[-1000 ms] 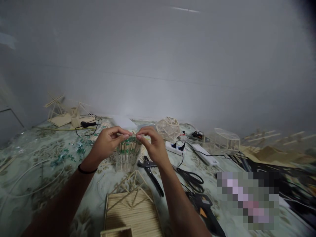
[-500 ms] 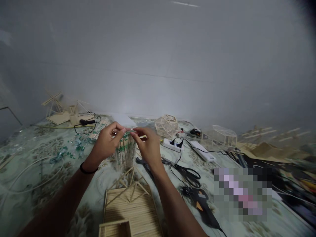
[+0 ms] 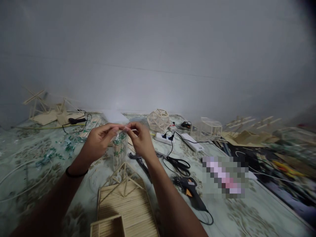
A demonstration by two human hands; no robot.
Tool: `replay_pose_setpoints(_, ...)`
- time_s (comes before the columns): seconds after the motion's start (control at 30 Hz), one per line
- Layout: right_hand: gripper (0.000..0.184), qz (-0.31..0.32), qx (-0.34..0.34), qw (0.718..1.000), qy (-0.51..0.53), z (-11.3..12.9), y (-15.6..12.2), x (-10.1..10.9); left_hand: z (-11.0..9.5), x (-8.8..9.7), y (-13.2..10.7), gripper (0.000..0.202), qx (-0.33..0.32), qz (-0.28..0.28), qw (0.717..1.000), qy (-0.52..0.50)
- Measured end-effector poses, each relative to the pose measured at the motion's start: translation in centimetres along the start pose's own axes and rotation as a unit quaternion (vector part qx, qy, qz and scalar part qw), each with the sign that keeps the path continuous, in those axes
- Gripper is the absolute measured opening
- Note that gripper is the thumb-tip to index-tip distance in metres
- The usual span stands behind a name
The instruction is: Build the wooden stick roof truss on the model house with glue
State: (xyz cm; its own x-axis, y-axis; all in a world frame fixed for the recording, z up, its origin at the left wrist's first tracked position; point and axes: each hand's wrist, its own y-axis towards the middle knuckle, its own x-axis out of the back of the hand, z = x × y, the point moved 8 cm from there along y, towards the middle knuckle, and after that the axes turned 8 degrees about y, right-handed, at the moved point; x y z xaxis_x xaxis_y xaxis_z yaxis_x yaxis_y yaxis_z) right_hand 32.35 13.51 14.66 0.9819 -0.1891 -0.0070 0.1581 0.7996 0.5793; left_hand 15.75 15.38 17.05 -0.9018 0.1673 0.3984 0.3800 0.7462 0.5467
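Both hands meet at the top of a clear plastic bag [image 3: 119,149], which holds a bundle of thin wooden sticks with green print or wrapping near their upper ends. My left hand [image 3: 97,143] pinches the bag's top edge from the left, a black band round the wrist. From the right, my right hand [image 3: 140,140] pinches the same edge, fingertips almost touching the left ones. The bag stands upright. Just in front of it lies a wooden-stick model [image 3: 128,204] with a slatted floor, a triangular frame and a box-like corner.
To the right lie a black glue gun [image 3: 191,192], black-handled scissors [image 3: 179,165] and a power strip [image 3: 164,138] with plugs. A stick dome [image 3: 158,120] stands behind. Green-and-clear plastic scraps [image 3: 49,156] and a white cable [image 3: 27,191] are on the left.
The view has shifted slightly, so most things sit further left and a little higher or lower. Both hands keep their pinch on the bag top, which now shows more clearly between them.
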Motion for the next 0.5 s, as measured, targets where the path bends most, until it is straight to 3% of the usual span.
replay_pose_setpoints(0.13,0.013,0.045,0.010,0.999,0.023,-0.1,0.1,-0.5,1.2,0.4,0.6,0.037,0.005,-0.019,1.000,-0.019)
replay_pose_setpoints(0.3,0.014,0.071,0.015,0.997,0.028,-0.1,0.0,-1.2,2.0,-0.2,1.1,0.017,-0.005,-0.025,1.000,-0.001)
replay_pose_setpoints(0.5,0.013,0.106,0.017,0.994,0.007,0.2,-0.2,-1.8,1.6,0.3,0.9,0.006,0.002,-0.073,0.997,0.024)
